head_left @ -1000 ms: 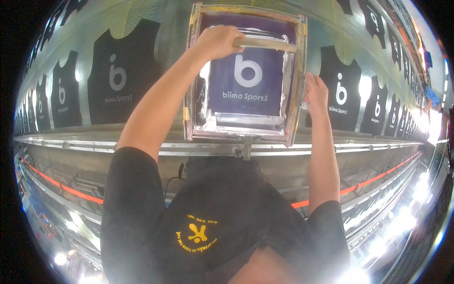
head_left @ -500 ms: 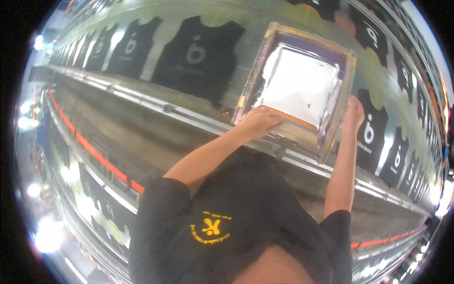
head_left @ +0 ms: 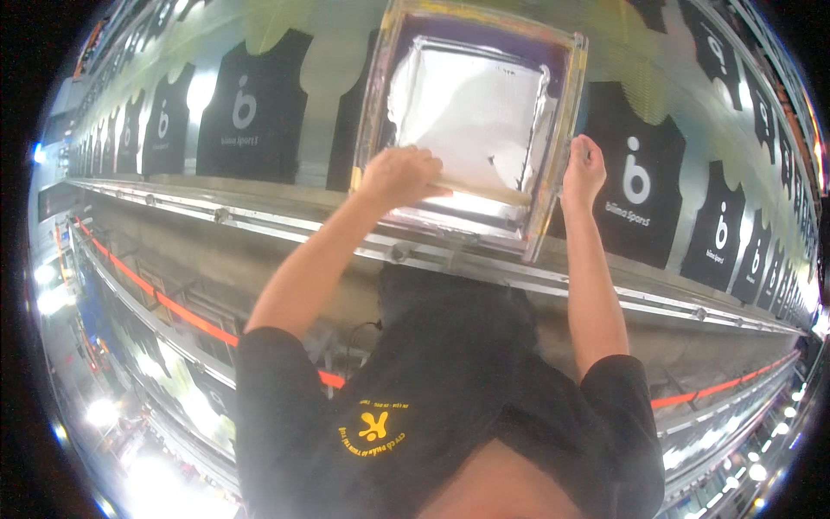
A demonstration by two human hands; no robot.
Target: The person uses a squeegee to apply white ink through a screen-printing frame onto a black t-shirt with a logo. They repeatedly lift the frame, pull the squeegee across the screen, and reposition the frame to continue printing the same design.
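Note:
A rectangular screen-printing frame [head_left: 566,112] lies on the long table in front of me, with white ink [head_left: 471,104] spread over its dark mesh. My left hand [head_left: 402,177] is closed around the left end of a squeegee [head_left: 484,190], which lies across the near part of the screen. The fingers of my right hand [head_left: 584,173] are curled at the frame's right rail, gripping it. What lies directly under the frame is mostly hidden. Just right of it is a black garment piece [head_left: 635,173] with a white print.
Further black printed pieces [head_left: 251,112] run along the table to both sides. A metal rail [head_left: 285,223] borders the table's near edge. Behind me, past an orange-red strip [head_left: 164,298], stands another row of tables.
The frame and both hands sit further left and higher in view. The squeegee's orange edge, seen before, is now out of sight, and ink shows on its near side.

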